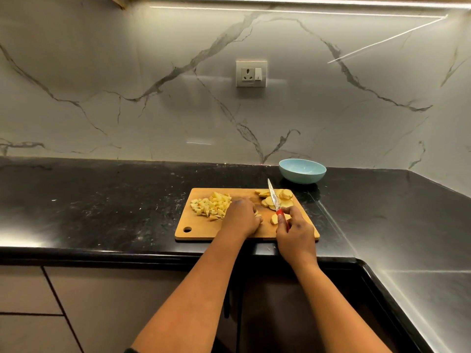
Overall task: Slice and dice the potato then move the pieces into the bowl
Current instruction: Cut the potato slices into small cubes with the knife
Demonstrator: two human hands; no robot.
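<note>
A wooden cutting board (201, 228) lies on the black counter. Diced potato pieces (210, 206) are heaped on its left part. Potato slices (276, 197) lie at its far right, and one slice (274, 219) sits nearer me. My left hand (242, 217) is curled over potato pieces (258, 213) at the board's middle, which it mostly hides. My right hand (295, 231) grips the red handle of a knife (274, 197), its blade pointing away over the slices. A light blue bowl (302, 170) stands empty behind the board, to the right.
The black counter (102, 200) runs left and wraps round to the right. A marble wall with a socket (251, 73) stands behind. Cabinet fronts (38, 301) are below the counter edge.
</note>
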